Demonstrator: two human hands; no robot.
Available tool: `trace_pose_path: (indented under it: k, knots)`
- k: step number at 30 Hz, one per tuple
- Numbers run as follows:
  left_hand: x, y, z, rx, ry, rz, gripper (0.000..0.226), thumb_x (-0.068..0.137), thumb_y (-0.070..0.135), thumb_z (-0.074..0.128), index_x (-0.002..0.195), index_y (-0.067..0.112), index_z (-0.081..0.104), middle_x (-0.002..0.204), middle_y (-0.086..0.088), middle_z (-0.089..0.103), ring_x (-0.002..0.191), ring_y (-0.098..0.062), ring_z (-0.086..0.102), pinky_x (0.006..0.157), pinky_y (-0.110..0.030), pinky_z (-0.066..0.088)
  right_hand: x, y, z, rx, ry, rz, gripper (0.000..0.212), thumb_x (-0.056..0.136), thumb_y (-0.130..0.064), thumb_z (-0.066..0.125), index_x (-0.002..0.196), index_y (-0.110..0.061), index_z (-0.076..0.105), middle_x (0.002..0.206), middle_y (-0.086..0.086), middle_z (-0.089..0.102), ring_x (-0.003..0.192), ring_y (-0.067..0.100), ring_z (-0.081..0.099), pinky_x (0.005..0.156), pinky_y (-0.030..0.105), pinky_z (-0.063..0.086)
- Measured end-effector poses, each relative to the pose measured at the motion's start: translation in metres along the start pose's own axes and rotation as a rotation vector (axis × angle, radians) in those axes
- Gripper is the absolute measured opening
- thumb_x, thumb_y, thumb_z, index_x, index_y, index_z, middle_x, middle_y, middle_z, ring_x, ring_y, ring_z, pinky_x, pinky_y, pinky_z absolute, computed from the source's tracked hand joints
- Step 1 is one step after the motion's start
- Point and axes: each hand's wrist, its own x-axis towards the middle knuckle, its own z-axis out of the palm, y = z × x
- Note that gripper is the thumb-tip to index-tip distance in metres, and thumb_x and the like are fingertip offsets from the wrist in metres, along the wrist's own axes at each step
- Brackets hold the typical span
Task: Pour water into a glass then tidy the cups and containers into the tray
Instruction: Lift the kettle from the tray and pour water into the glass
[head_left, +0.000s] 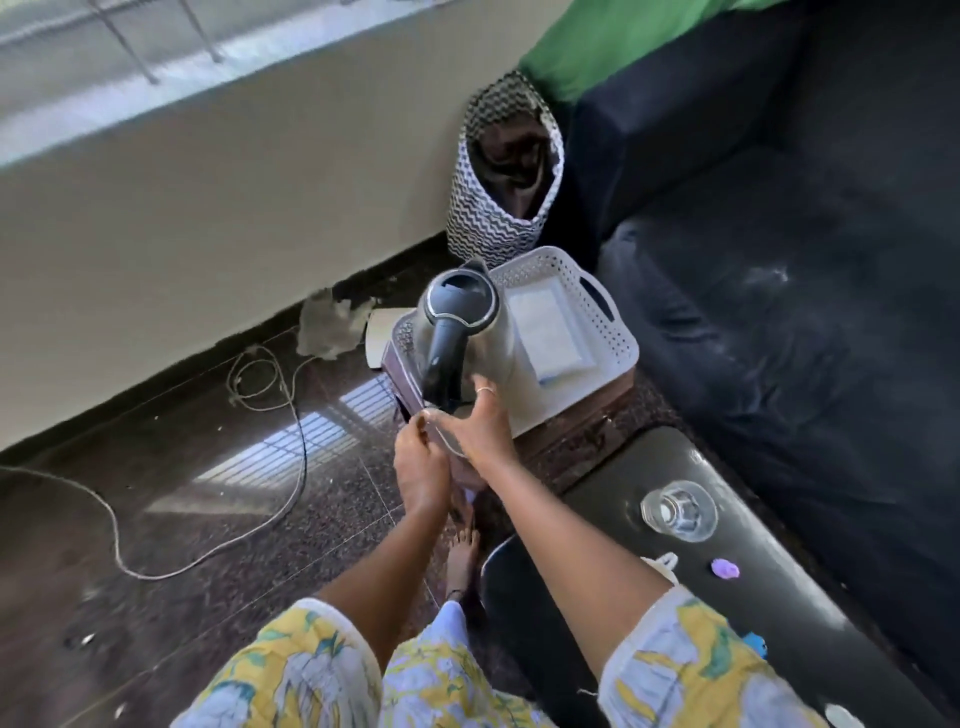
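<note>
Both hands hold a clear glass (447, 441) just in front of the tray's (613, 332) near edge. The left hand (421, 467) and right hand (480, 431) pinch its rim. It may bump the kettle (460, 332) and slip.

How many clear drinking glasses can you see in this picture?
2: one glass stands on the dark table at right; another clear glass is held in both hands below the kettle. Others may be hidden.

No writing, label, brand or number can be read anywhere: the black-lidded electric kettle (460, 332), the white perforated plastic tray (613, 332) behind it and the clear drinking glass (678, 511) nearer than the kettle show no legible marks
</note>
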Motion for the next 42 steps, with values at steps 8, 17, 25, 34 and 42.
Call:
trace_pose_path:
  k: [8, 17, 25, 34, 42]
  knots:
    - [0.024, 0.008, -0.005, 0.014, -0.033, 0.057, 0.032, 0.091, 0.009, 0.046, 0.121, 0.004, 0.055, 0.121, -0.017, 0.058, 0.110, -0.032, 0.055, 0.093, -0.043, 0.044, 0.022, -0.027, 0.034, 0.313, 0.065, 0.291, 0.058, 0.065, -0.025, 0.086, 0.108, 0.002, 0.057, 0.106, 0.019, 0.068, 0.096, 0.028, 0.066, 0.085, 0.038, 0.054]
    - [0.025, 0.008, -0.003, 0.009, 0.032, 0.100, 0.044, 0.085, -0.006, 0.041, 0.122, 0.009, 0.059, 0.124, -0.011, 0.062, 0.113, -0.025, 0.056, 0.095, -0.030, 0.039, 0.031, -0.030, 0.027, 0.205, 0.132, 0.317, 0.032, 0.076, -0.010, 0.065, 0.102, 0.006, 0.054, 0.104, 0.024, 0.066, 0.095, 0.037, 0.062, 0.075, 0.035, 0.046]
    - [0.010, 0.024, 0.004, -0.033, 0.040, 0.183, 0.049, 0.084, -0.010, 0.036, 0.127, 0.008, 0.053, 0.128, -0.011, 0.058, 0.118, -0.023, 0.052, 0.103, -0.030, 0.036, 0.013, -0.050, -0.019, 0.274, 0.280, 0.178, 0.036, 0.061, -0.020, 0.060, 0.089, 0.002, 0.061, 0.081, 0.012, 0.064, 0.075, 0.031, 0.060, 0.060, 0.029, 0.043]
    - [-0.028, 0.045, 0.038, -0.045, 0.057, 0.293, 0.078, 0.084, 0.032, 0.062, 0.146, 0.013, 0.018, 0.153, -0.012, 0.022, 0.142, -0.023, 0.016, 0.115, -0.036, 0.014, -0.033, -0.043, -0.107, 0.246, 0.415, 0.051, 0.014, 0.047, -0.020, 0.055, 0.059, -0.019, 0.050, 0.050, -0.007, 0.049, 0.058, 0.021, 0.045, 0.057, 0.024, 0.036]
    - [-0.137, 0.060, 0.094, -0.127, -0.258, 0.457, 0.098, 0.067, 0.044, 0.073, 0.144, 0.010, 0.022, 0.150, -0.011, 0.025, 0.139, -0.026, 0.024, 0.116, -0.032, 0.017, -0.111, 0.010, -0.223, 0.032, 0.589, 0.074, 0.038, 0.044, -0.024, 0.052, 0.073, -0.005, 0.065, 0.058, 0.010, 0.059, 0.069, 0.036, 0.057, 0.062, 0.037, 0.045]
